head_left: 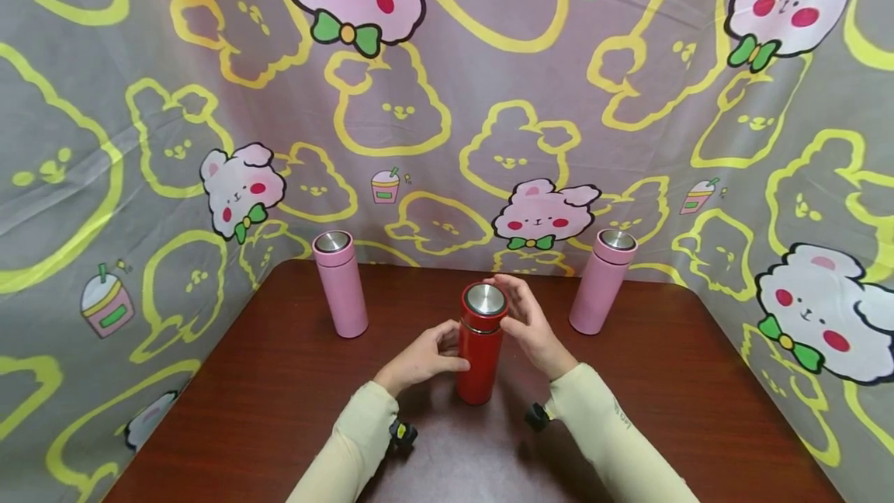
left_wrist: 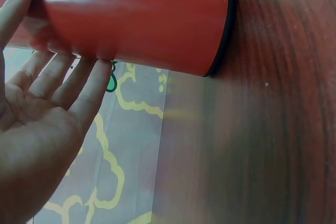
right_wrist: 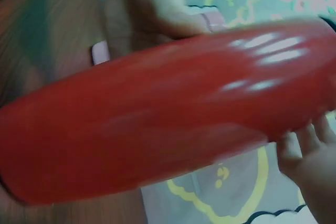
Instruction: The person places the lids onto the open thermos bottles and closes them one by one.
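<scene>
A red thermos bottle (head_left: 479, 367) with a silver-topped lid (head_left: 486, 299) is upright at the middle of the table. My left hand (head_left: 424, 355) holds its body from the left, the thumb in front. In the left wrist view, the fingertips of the left hand (left_wrist: 47, 114) meet the red side and the palm stays off it. Around the lid curves my right hand (head_left: 534, 332), thumb near and fingers at the back. The right wrist view is blurred; there the red thermos bottle (right_wrist: 157, 119) hides part of the right hand (right_wrist: 315, 166).
Two pink thermos bottles stand farther back, one on the left (head_left: 342, 293) and one on the right (head_left: 601, 289). Behind the dark wooden table (head_left: 230, 410) hangs a grey cartoon-print curtain (head_left: 447, 84), which also runs along both sides.
</scene>
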A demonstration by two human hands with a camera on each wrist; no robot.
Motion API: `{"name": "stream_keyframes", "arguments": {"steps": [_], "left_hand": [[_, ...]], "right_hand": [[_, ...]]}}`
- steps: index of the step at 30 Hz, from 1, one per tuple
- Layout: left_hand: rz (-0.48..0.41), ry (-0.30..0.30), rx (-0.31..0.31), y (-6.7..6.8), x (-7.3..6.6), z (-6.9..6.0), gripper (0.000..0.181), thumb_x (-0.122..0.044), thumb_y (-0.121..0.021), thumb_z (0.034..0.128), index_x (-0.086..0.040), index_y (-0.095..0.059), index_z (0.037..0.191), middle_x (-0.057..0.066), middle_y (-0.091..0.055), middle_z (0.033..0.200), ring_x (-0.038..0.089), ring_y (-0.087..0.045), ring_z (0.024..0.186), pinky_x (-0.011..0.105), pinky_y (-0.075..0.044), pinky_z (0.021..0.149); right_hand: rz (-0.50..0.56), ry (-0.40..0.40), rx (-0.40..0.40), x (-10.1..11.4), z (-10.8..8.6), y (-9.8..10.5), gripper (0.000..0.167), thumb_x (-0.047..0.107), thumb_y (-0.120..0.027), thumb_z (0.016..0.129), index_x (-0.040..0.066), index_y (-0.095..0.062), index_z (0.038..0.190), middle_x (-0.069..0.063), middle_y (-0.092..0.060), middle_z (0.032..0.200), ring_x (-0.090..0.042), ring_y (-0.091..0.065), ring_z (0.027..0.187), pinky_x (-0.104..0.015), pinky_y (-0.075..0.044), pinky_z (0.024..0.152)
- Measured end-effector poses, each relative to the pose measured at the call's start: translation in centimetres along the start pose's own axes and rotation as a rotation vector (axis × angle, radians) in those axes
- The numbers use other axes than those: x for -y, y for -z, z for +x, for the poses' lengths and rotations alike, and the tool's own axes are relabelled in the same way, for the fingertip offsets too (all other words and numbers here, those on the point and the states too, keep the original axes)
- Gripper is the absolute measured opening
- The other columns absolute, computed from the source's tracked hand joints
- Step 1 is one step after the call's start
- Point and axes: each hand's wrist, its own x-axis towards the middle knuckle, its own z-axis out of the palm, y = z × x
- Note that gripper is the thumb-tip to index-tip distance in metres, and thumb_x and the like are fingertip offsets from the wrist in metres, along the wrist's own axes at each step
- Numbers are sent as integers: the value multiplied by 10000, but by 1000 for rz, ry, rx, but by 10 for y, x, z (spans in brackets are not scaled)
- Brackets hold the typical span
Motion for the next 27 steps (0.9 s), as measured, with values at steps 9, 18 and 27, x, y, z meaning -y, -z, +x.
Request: {"name": "stream_keyframes", "arguments": {"steps": [9,18,27], "left_hand": [[8,14,-5,0,2,0,447,-85,-717,836,-66,-514,1234,66,-595,1225,198,-546,1163,325,-430,976],[24,24,-7,-1,0,-2,473,-93,-711,842,-68,-499,1264,61,-580,1242,207,-536,1175,332,-429,977],[50,28,-21,-1,1,-2,470,-118,-713,845,-83,-504,1265,54,-579,1239,215,-535,1171,346,-449,955]], "right_hand": [[450,-86,330,-3,27,16,603,154,-146,886,-38,-227,1452,-230,-299,1472,-369,-285,1346,-541,-267,1054],[500,-58,519,-6,38,19,627,99,-269,837,-66,-252,1442,-215,-339,1463,-361,-276,1355,-511,-246,1079],[395,-62,485,-7,38,18,592,96,-290,825,-64,-332,1394,-193,-462,1349,-328,-420,1249,-504,-318,1037]]}}
